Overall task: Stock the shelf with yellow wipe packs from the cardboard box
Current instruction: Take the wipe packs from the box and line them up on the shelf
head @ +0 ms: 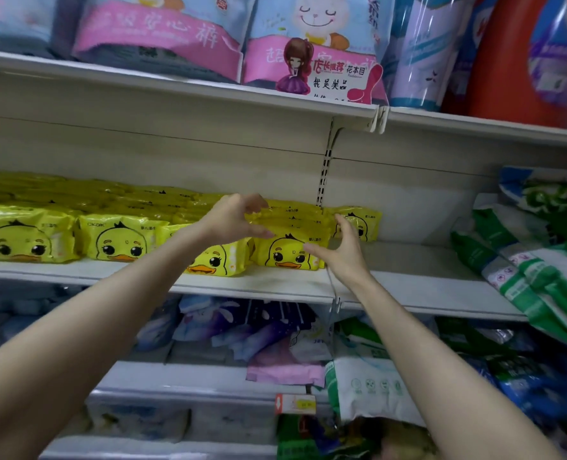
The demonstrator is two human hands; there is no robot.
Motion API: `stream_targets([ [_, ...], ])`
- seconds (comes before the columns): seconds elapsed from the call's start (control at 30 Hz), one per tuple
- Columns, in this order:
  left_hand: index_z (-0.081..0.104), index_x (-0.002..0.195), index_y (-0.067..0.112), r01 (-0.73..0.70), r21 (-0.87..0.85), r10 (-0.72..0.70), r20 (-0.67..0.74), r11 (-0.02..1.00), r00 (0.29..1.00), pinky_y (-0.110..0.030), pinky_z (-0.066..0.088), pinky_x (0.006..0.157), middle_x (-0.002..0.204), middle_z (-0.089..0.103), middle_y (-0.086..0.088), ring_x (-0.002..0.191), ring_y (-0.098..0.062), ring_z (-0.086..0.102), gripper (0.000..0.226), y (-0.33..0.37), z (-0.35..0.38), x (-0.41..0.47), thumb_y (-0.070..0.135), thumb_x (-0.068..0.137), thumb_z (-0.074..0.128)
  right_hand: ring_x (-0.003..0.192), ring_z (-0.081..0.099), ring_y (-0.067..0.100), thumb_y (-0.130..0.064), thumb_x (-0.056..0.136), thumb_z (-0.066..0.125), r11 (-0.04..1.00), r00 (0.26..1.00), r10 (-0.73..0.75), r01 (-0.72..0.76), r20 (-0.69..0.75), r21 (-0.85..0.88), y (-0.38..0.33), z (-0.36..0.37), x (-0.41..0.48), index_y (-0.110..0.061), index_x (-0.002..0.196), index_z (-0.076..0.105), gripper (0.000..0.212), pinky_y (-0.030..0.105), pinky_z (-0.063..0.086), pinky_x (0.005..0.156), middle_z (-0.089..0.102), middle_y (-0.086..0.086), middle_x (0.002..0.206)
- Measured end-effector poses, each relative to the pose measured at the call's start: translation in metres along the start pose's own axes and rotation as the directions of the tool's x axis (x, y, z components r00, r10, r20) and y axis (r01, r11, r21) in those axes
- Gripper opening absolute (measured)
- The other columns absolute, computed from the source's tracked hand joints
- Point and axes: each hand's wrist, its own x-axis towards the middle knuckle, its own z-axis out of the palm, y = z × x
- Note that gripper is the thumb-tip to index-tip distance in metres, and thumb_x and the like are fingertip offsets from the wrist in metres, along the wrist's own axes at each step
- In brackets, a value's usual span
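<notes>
Inspector: Grip status, both hands.

Stocker: The left hand (239, 217) makes a narrow C round the left end of the bundle of yellow wipe packs (295, 224), fingers over the top, thumb on the front. The right hand (342, 252) is wide, with straight fingers up against the bundle's right side and the thumb across the front pack's face.

Inspector: Location of the bundle?

Stocker: On the middle shelf (275, 287), at the right end of the row of duck packs (116, 242), just left of the slotted post (323, 175). One more yellow pack (363, 224) stands behind the right hand.

Inspector: Surroundings and obstructions.

Stocker: Green-and-white bags (528, 260) lean in from the right, well apart from the bundle. The upper shelf (176, 88) carries pink-and-blue packs (162, 38) and a label card (332, 78) with a cartoon girl. The left forearm (162, 260) crosses one pack in the row.

Inspector: Anything not legible?

Stocker: That pack's left half is hidden. I cannot tell how many packs the bundle holds, as the edges blur together. Goods on the lower shelves (209, 376) are smeared, and the frame cuts the bags off at the right.

Inspector: Condition of goods.

Stocker: Bright yellow glossy wrappers, each with a duck face, black eyes and an orange bill. The front pack is upright, face outward. Those behind show only their top edges.
</notes>
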Motion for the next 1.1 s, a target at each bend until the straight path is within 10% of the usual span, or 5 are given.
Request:
stream_targets([
  [0.53, 0.058, 0.119, 0.013, 0.309, -0.402, -0.314, 0.055, 0.862, 0.948, -0.026, 0.051, 0.091, 0.112, 0.067, -0.006, 0.102, -0.010, 0.063, 0.053, -0.031, -0.082, -0.230, 0.025, 0.072, 0.080, 0.110, 0.053, 0.015, -0.023, 0.083, 0.071, 0.957, 0.982, -0.010, -0.045, 0.186, 0.286, -0.083, 0.099, -0.157, -0.011, 0.133, 0.046, 0.057, 0.012, 0.044, 0.077, 0.055, 0.001, 0.124],
  [1.1, 0.062, 0.110, 0.015, 0.612, -0.413, -0.633, 0.103, 0.674, 0.767, -0.033, 0.051, 0.094, 0.103, 0.069, -0.007, 0.099, -0.015, 0.065, 0.044, -0.192, -0.127, -0.378, 0.023, 0.071, 0.081, 0.104, 0.059, 0.016, -0.025, 0.083, 0.071, 0.926, 0.854, 0.097, -0.266, 0.511, 0.268, -0.085, 0.310, -0.229, -0.011, 0.127, 0.051, 0.050, 0.018, 0.045, 0.080, 0.061, 0.002, 0.112],
])
